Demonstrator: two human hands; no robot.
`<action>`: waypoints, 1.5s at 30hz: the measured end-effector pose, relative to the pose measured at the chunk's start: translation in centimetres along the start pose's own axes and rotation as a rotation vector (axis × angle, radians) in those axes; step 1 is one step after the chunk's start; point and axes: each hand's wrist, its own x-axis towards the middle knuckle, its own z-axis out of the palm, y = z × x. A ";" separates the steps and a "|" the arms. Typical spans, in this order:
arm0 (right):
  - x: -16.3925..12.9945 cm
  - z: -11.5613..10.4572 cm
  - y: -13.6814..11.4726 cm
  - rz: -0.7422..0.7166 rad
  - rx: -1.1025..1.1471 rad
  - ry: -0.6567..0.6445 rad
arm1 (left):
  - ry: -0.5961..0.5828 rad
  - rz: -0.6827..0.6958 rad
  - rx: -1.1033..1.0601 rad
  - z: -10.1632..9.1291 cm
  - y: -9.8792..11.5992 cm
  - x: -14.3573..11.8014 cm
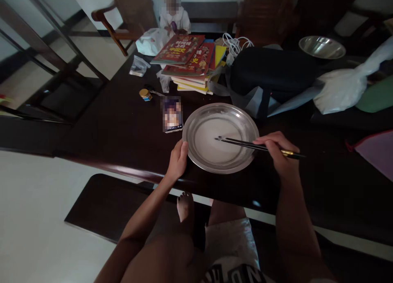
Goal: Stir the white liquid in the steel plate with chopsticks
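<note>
Left hand (pixel 177 160) gripped plate (pixel 196 123) rim; right hand (pixel 278 152) pinched chopsticks (pixel 245 144), tips over plate. Best kept the plate braced.

Home dining room: dark wooden table (pixel 107 127), chairs (pixel 129 13), stacked books (pixel 190 58).

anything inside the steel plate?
Only the tips of the black chopsticks, held by the right hand, lie over the round steel plate. No food visible. Left hand grips its rim.
</note>
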 end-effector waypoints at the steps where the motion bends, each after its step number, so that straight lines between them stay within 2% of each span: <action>1: 0.0 -0.1 0.1 0.009 0.011 0.064 | -0.002 0.000 0.000 0.0 0.1 0.0; 3: -0.1 -0.1 0.2 0.022 0.053 0.118 | -0.006 0.000 0.001 0.0 0.2 0.0; 4: -0.2 -0.1 0.1 0.026 0.075 0.094 | -0.006 0.000 0.001 0.0 0.2 0.0; 8: -0.3 0.0 -0.5 0.001 0.080 -0.170 | -0.009 -0.007 0.007 0.1 0.1 0.0; 10: -0.2 0.1 -0.6 -0.033 0.024 -0.209 | -0.009 -0.009 0.011 0.1 0.0 0.0; 13: -0.1 0.0 -0.2 -0.037 -0.026 -0.060 | -0.004 -0.007 0.007 0.0 0.0 0.0; 16: -0.1 -0.2 0.1 0.000 0.031 0.121 | -0.005 -0.007 0.009 0.0 0.1 0.0; 18: -0.2 -0.2 -0.2 0.020 0.081 0.099 | -0.005 -0.010 0.014 0.0 0.2 0.0; 21: -0.3 0.0 -0.7 0.017 0.067 -0.104 | -0.005 -0.006 0.018 0.1 0.1 0.0; 23: -0.2 0.1 -0.9 -0.028 0.010 -0.184 | -0.007 -0.004 0.018 0.1 0.0 0.0; 25: -0.1 0.2 -0.7 -0.054 -0.038 -0.162 | -0.004 -0.005 0.016 0.1 0.0 0.0; 29: -0.1 -0.1 0.0 -0.012 -0.002 0.068 | 0.002 -0.010 0.007 0.1 0.0 0.0; 31: -0.2 -0.2 0.0 0.015 0.066 0.111 | 0.001 -0.019 0.012 0.1 0.1 0.0; 34: -0.3 -0.1 -0.4 0.022 0.104 -0.036 | -0.002 -0.020 0.017 0.1 0.1 0.0; 36: -0.3 0.1 -0.6 -0.006 0.046 -0.142 | 0.001 -0.014 0.015 0.1 0.1 0.0; 38: -0.2 0.1 -0.5 -0.039 -0.037 -0.168 | 0.003 -0.014 0.013 0.1 0.0 0.0; 40: -0.1 0.1 -0.1 -0.045 -0.064 -0.097 | 0.003 -0.015 0.011 0.1 0.0 0.0; 43: -0.1 0.0 0.4 -0.008 -0.008 0.094 | -0.001 -0.011 0.010 0.0 0.0 0.0; 45: -0.2 -0.1 0.3 0.007 0.043 0.137 | 0.001 -0.013 0.008 0.0 -0.1 0.0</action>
